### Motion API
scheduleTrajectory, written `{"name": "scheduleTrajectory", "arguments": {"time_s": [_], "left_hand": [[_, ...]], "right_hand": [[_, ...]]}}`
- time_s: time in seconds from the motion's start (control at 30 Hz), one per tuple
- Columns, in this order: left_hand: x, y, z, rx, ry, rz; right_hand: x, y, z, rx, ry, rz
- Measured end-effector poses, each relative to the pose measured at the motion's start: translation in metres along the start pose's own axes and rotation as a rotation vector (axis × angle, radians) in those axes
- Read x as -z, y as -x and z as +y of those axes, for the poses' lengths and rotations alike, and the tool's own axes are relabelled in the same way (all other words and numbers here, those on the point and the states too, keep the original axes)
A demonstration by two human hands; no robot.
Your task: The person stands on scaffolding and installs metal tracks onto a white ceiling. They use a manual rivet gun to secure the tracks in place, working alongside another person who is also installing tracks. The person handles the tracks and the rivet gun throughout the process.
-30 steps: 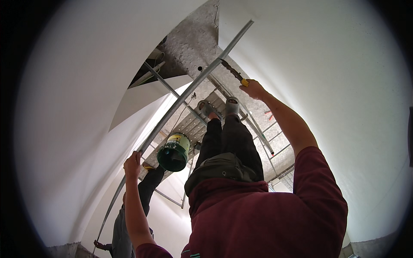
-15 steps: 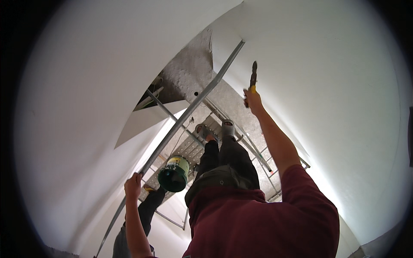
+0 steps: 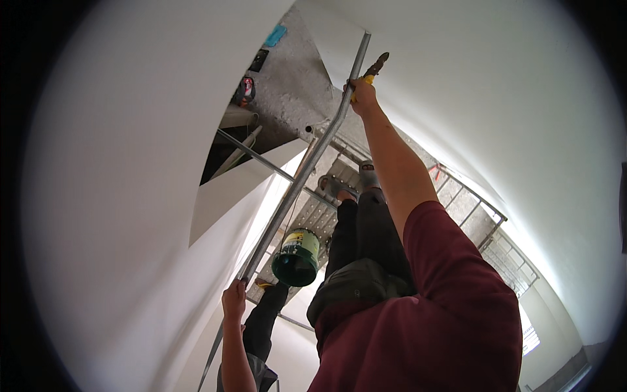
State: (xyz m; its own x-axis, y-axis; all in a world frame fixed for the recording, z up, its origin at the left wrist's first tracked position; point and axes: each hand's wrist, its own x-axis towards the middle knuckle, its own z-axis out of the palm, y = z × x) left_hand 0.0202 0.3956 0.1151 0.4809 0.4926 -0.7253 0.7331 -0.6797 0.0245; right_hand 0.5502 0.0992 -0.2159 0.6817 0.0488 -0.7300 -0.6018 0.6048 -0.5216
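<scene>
A long grey metal channel [image 3: 297, 186] runs slantwise across the view, bent in its upper part. My left hand [image 3: 234, 300] is closed around its lower stretch. Up near the far end, my right hand [image 3: 362, 95] grips a pair of snips [image 3: 377, 64] with dark jaws and yellow handles. That hand lies right against the channel, its fingers at the metal's edge. Whether the fingers also hold the channel is hard to make out. The jaws point up and away, beside the channel.
I stand on a perforated metal scaffold platform [image 3: 313, 212]. A green bucket [image 3: 297, 261] is beside my legs. Another person's dark-clothed leg [image 3: 269, 320] shows behind it. Scaffold rails [image 3: 473, 196] lie to the right, white curved surfaces [image 3: 130, 163] on both sides, and rough concrete floor [image 3: 287, 78] below.
My right hand has moved up and left with the snips, reaching the channel. My left hand still grips the channel; it and the bucket appear farther right in view.
</scene>
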Motion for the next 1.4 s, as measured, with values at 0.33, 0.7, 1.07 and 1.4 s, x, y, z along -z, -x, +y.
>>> {"name": "scheduleTrajectory", "arguments": {"time_s": [0.33, 0.7, 1.07, 1.4], "left_hand": [[-0.027, 0.024, -0.052, -0.042, -0.165, 0.027], [-0.033, 0.038, -0.056, -0.154, -0.106, 0.022], [-0.005, 0.070, -0.035, -0.310, -0.202, 0.110], [0.118, 0.138, 0.087, -0.143, -0.030, 0.452]], "right_hand": [[0.014, 0.060, 0.026, 0.121, -0.153, 0.337], [0.058, 0.147, -0.014, 0.312, -0.268, 0.625], [0.078, 0.279, -0.064, 0.363, -0.428, 0.320], [-0.046, 0.265, -0.164, 1.328, 0.716, 0.333]]}}
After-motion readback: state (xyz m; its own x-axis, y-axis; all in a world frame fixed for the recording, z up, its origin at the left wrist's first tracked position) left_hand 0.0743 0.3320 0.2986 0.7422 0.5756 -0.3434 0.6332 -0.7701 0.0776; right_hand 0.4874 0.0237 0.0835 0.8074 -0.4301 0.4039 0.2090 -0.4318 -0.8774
